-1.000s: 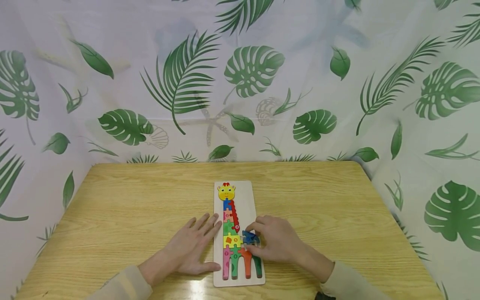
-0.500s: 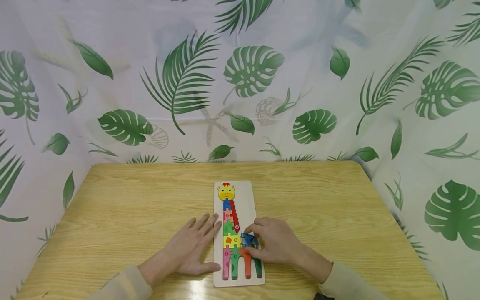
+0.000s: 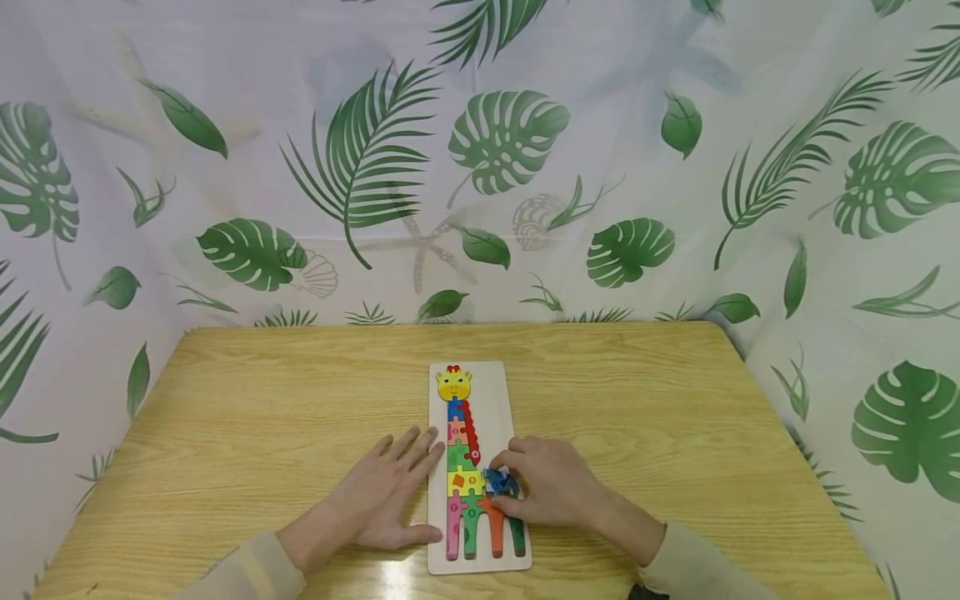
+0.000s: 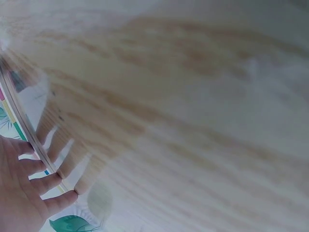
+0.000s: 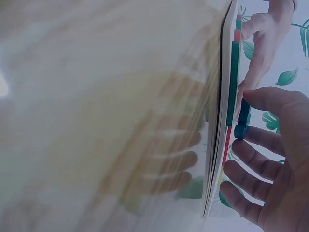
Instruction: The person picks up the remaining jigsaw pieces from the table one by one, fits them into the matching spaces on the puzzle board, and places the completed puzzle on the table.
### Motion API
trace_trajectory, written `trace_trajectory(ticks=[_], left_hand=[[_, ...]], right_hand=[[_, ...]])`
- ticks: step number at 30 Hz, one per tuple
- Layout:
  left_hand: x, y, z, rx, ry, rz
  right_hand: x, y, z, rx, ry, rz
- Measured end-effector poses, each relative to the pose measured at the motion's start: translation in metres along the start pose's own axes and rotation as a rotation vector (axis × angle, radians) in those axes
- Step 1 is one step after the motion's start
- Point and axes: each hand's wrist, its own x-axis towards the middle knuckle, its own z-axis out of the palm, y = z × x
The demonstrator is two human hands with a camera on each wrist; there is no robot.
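Note:
A giraffe jigsaw puzzle on a pale wooden board lies upright in front of me in the head view. My right hand pinches a dark blue puzzle piece between thumb and fingers, over the giraffe's back, right beside the yellow piece. In the right wrist view the blue piece shows edge-on, standing a little proud of the green piece. My left hand rests with spread, straight fingers along the board's left edge, fingertips and thumb at the rim.
The board stands on a light wood-grain table. A white curtain with green leaf print hangs behind and at both sides. Other coloured pieces, such as the giraffe's head and the red mane, sit in the board.
My right hand has shifted slightly nearer to me, bringing the blue piece a little down and left against the neighbouring pieces. The left hand stays still.

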Motion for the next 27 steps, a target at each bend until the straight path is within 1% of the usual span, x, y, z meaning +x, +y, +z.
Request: trace_trajectory(ticks=[5,10,20,27], left_hand=[[-0.0005,0.0002,0.0000,0.010,0.006,0.004],[-0.0008,0.0003,0.0000,0.018,0.010,0.008],[-0.0004,0.0003,0.0005,0.019,0.003,0.007],[0.0002,-0.0003,0.0015,0.033,0.013,0.009]], right_hand=[[0.0012,-0.0009,-0.0012,-0.001,-0.030,0.009],[0.0021,-0.0019,-0.0022,0.009,-0.036,0.010],[0.0043,-0.0011,0.0001,-0.004,-0.059,0.017],[0.0055,-0.0028,-0.0034,-0.007,-0.050,-0.005]])
